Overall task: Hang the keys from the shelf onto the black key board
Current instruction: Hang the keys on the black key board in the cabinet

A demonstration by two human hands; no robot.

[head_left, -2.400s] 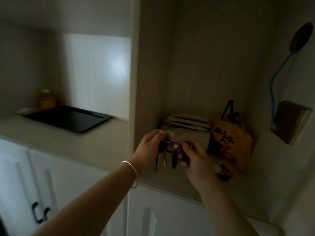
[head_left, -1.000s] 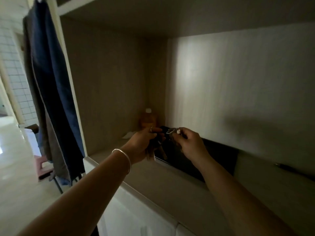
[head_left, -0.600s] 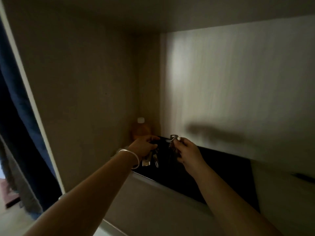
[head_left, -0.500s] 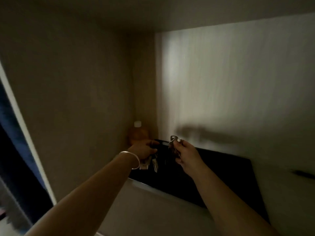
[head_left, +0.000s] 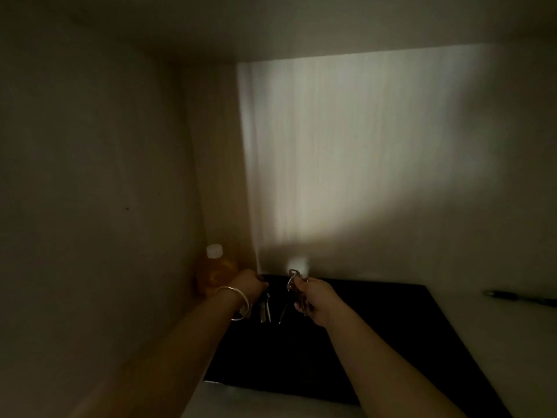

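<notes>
Nearest the camera, two bare forearms reach forward into a dim wooden alcove. Below them lies the black key board [head_left: 376,342], flat on the pale shelf [head_left: 512,342], its far edge against the back wall.

Left hand [head_left: 250,286], silver bangle [head_left: 238,303] on the wrist, is closed on a bunch of keys [head_left: 265,309]; the blades hang straight down from under the fingers, over the board's far left part. Right hand [head_left: 313,297], just beside it, is pinched on a metal ring or clip [head_left: 293,277] that stands up above the fingertips, with a thin dark piece dangling below the fist. Too dark to tell whether the two bunches are joined.

Beyond the left hand, an orange bottle [head_left: 215,271] with white cap stands in the back corner. Far right, a dark pen-like object [head_left: 518,297] rests on the shelf.
</notes>
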